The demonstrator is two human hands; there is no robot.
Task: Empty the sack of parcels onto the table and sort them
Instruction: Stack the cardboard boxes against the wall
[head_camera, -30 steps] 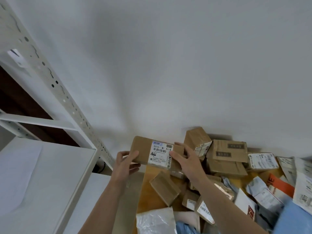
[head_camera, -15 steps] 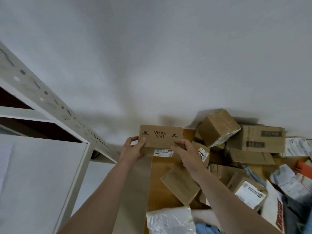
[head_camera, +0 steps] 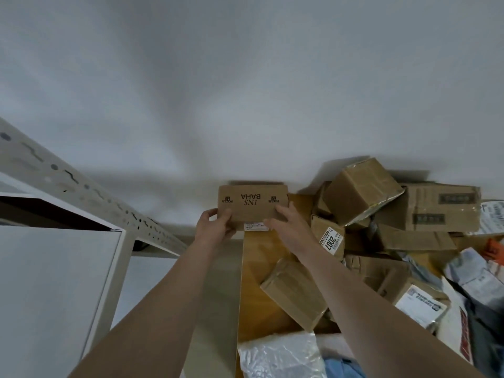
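A flat brown box printed INS BAHA point(head_camera: 252, 204) stands on edge at the far left corner of the wooden table point(head_camera: 261, 257), against the white wall. My left hand point(head_camera: 215, 227) grips its lower left corner, thumb on the front. My right hand point(head_camera: 283, 222) holds its lower right side, fingers spread over the face. A white label shows under the box between my hands. A heap of brown boxes point(head_camera: 362, 192) and grey and white mailer bags point(head_camera: 474, 276) fills the table to the right.
A white metal shelf unit point(head_camera: 54, 268) with a perforated upright point(head_camera: 90, 186) stands to the left, with a gap between it and the table. A small brown box point(head_camera: 296, 293) and a clear plastic bag point(head_camera: 281, 356) lie near the table's front left.
The box was turned from label side up to its printed side and carried forward. It now stands against the wall at the table's corner. My view has shifted right.
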